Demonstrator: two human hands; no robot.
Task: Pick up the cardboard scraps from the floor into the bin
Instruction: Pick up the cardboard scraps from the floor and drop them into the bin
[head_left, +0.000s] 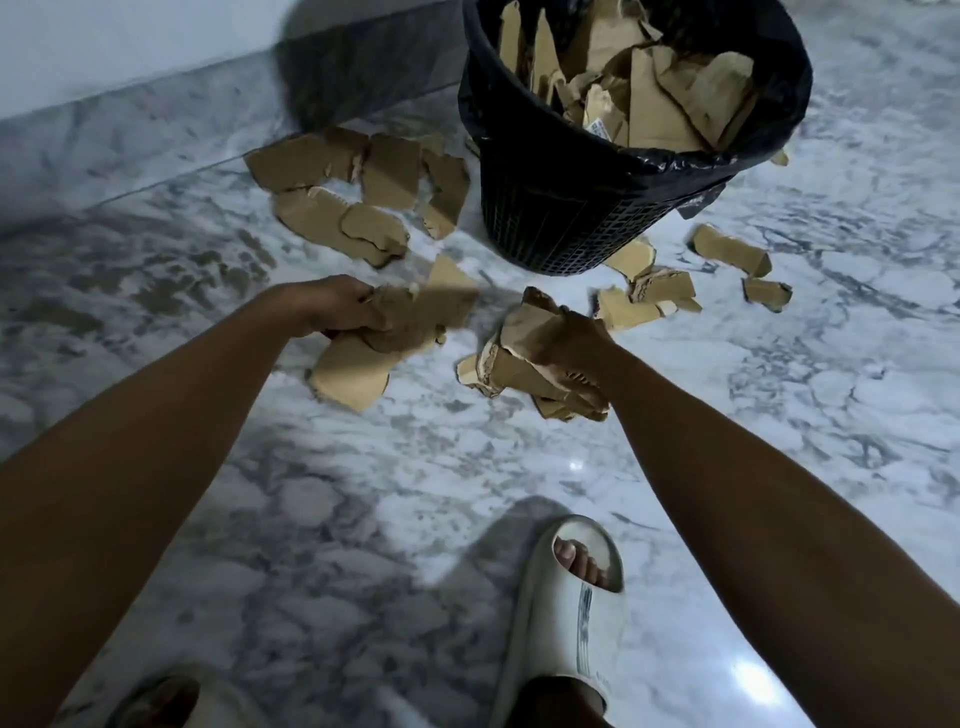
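Two hands each grasp a bunch of cardboard scraps above the marble floor: the left hand clenched on one bundle, the right hand on another. More scraps lie left and right of the scrap-filled black bin.

Torn brown cardboard scraps lie scattered on the floor around an upright black mesh plastic bin already heaped with more scraps.
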